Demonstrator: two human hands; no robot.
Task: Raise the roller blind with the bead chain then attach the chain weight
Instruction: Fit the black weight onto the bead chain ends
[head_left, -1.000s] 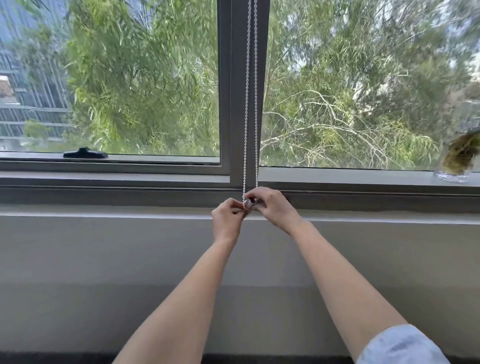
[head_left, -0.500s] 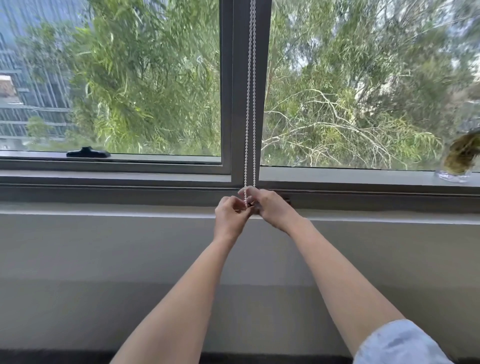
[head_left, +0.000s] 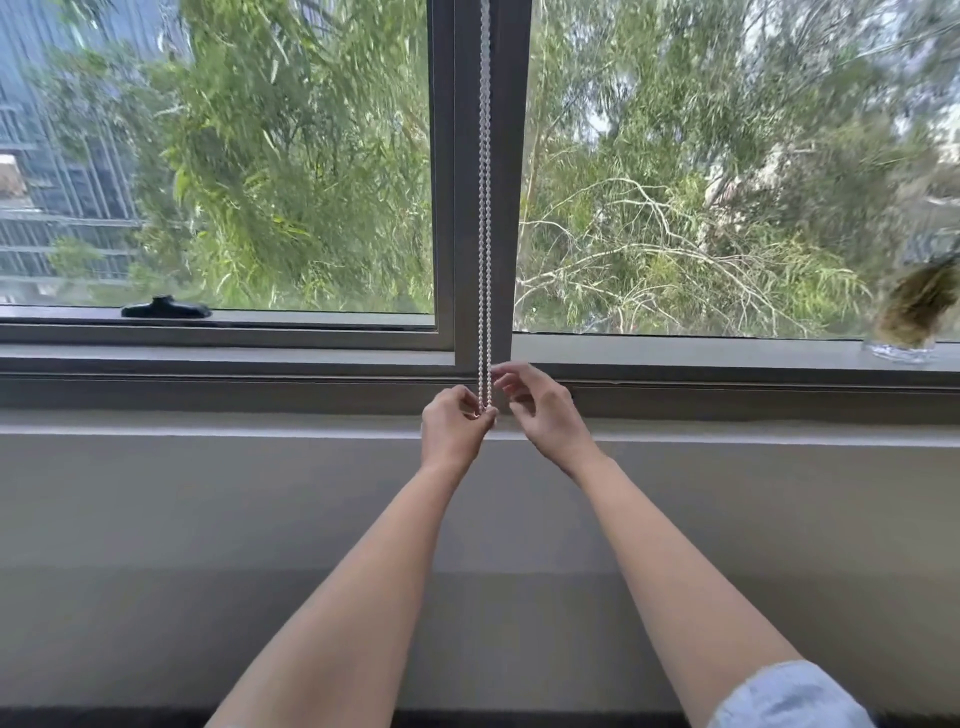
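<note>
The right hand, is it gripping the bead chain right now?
No, the right hand is open with fingers spread beside the bead chain, while the left hand pinches its bottom end.

- Chain (head_left: 485, 208): white bead chain, two strands hanging side by side, nearly touching, straight and vertical in front of the grey centre mullion. Runs from top edge of view down to approx. sill level.
- Chain, lower end: bottom of loop sits at the left hand (head_left: 453, 428), pinched betw. thumb and forefinger; loop end itself mostly hidden by fingers.
- Right hand (head_left: 540, 410): just beside chain on its right, fingers loosely spread, fingertips close to strands; contact can't be confirmed.
- Weight: not clearly identifiable; anything held at the pinch point is too small/hidden to tell.
- Blind: fabric not in view; both panes uncovered.
</note>
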